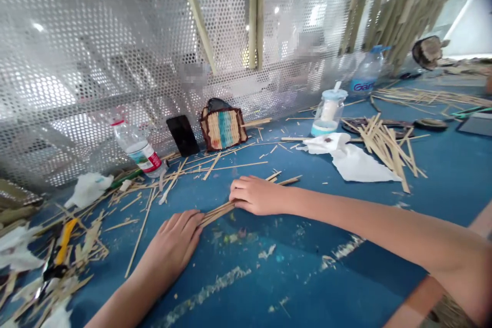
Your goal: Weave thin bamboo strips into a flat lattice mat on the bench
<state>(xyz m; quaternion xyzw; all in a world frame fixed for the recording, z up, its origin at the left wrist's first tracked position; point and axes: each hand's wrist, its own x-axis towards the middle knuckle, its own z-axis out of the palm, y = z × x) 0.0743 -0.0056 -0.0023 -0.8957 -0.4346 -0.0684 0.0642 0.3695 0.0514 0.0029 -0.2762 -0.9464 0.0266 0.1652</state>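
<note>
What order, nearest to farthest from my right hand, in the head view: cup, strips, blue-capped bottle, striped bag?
1. Strips, touching your right hand
2. Striped bag, back and left
3. Cup, back and right
4. Blue-capped bottle, beyond that

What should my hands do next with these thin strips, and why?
Perhaps slide your right hand out to the strip ends and draw them together, with your left hand steadying the other end. The thin strips lie close together between your hands, but beyond the right one their ends stand apart.
</note>
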